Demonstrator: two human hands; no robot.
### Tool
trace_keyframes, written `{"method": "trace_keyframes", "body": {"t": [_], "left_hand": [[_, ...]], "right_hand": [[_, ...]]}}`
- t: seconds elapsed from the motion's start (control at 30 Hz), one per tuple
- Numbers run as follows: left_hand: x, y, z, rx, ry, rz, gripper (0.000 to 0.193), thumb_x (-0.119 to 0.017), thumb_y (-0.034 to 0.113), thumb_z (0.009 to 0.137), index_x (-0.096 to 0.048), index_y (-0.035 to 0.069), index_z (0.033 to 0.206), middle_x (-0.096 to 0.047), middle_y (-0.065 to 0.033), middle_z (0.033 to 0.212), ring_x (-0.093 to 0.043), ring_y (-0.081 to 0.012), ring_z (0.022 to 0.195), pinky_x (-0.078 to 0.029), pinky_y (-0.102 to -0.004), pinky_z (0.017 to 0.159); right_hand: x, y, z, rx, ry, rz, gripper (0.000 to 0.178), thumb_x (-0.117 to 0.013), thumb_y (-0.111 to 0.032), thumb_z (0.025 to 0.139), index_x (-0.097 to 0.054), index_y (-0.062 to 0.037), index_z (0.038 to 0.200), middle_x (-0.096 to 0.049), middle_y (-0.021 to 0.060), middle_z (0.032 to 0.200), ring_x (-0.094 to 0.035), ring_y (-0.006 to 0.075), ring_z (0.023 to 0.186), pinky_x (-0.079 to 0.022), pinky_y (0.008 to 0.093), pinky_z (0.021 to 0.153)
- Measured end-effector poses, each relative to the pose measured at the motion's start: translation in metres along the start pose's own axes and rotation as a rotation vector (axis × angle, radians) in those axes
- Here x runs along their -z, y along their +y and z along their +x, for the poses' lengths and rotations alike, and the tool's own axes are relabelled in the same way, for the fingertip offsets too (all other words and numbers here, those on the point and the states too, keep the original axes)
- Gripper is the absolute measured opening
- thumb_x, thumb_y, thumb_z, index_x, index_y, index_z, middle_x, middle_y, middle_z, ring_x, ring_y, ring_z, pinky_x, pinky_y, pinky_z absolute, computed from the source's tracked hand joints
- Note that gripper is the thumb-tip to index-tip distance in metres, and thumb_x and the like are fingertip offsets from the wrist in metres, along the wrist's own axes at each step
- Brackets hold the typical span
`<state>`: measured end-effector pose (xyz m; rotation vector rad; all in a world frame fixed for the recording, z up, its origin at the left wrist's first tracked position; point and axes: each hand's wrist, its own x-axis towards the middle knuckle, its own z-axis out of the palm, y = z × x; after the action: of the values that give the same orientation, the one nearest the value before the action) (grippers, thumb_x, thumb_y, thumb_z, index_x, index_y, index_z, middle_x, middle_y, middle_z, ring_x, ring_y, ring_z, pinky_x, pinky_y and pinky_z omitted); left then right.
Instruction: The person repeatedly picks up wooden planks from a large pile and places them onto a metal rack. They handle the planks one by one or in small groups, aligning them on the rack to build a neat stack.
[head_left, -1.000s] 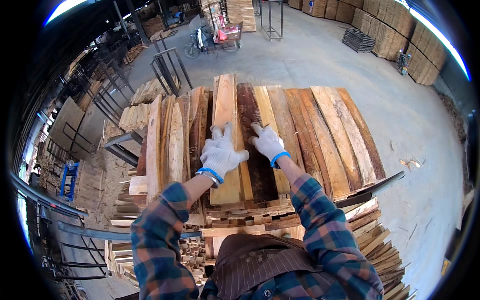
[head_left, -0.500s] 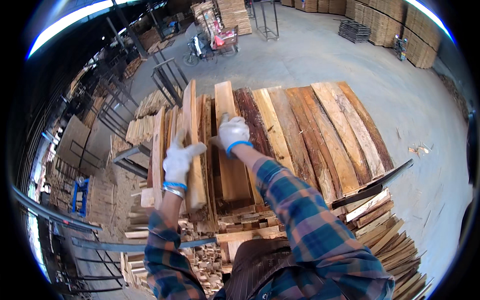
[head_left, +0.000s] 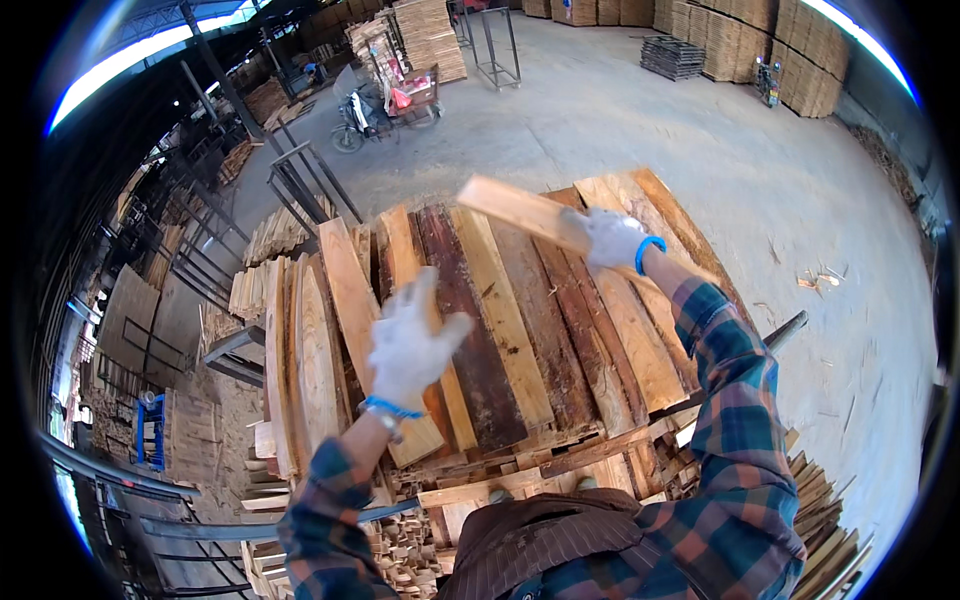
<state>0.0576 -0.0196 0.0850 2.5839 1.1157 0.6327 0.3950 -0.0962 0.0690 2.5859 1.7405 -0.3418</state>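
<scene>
From head height, 1 fisheye view is being angled down and forward; the plank stack (head_left: pixel 505 320) is being seen close over its near edge, the floor (head_left: pixel 590 125) beyond its far edge.

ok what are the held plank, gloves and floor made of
Held plank: seemingly unvarnished wood, by its tan, dull face.
Gloves: probably knitted cloth, soft matte white; blur hides the weave.
Floor: likely bare concrete, flat and dull grey.
</scene>
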Motion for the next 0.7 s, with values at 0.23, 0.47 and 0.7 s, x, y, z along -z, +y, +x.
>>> {"method": "trace_keyframes", "body": {"t": [0.23, 0.47, 0.7], "left_hand": [[-0.091, 0.013, 0.020, 0.100, -0.298, 0.477, 0.094, -0.077, 0.035, 0.071, -0.034, 0.016, 0.152, -0.035, -0.0225, 0.154, -0.044, -0.0405, 0.134, -0.036, -0.0507, 0.111], [-0.040, -0.040, 0.013, 0.345, -0.083, -0.298, 0.080, -0.066, 0.012, 0.072, -0.041, 0.014, 0.149, -0.050, -0.0176, 0.145, -0.062, -0.0342, 0.116, -0.051, -0.0413, 0.095], [-0.058, -0.020, 0.020, 0.308, -0.002, -0.205, 0.075, -0.063, 0.004, 0.070, -0.050, 0.014, 0.143, -0.049, -0.0165, 0.146, -0.054, -0.0340, 0.127, -0.047, -0.0375, 0.101]], "right_hand": [[-0.039, 0.046, 0.063, 0.069, -0.056, -0.156, 0.069, -0.067, -0.007, 0.076, -0.050, -0.0181, 0.141, -0.057, 0.0156, 0.128, -0.060, 0.0348, 0.118, -0.055, 0.0446, 0.091], [-0.022, 0.047, 0.161, 0.190, 0.093, -0.176, 0.058, -0.058, -0.001, 0.082, -0.056, -0.0230, 0.136, -0.059, 0.0141, 0.130, -0.061, 0.0345, 0.117, -0.055, 0.0457, 0.090], [-0.045, 0.063, 0.190, 0.251, 0.153, -0.068, 0.073, -0.057, 0.002, 0.082, -0.048, -0.0387, 0.142, -0.058, 0.0155, 0.131, -0.058, 0.0369, 0.121, -0.051, 0.0459, 0.098]]}}
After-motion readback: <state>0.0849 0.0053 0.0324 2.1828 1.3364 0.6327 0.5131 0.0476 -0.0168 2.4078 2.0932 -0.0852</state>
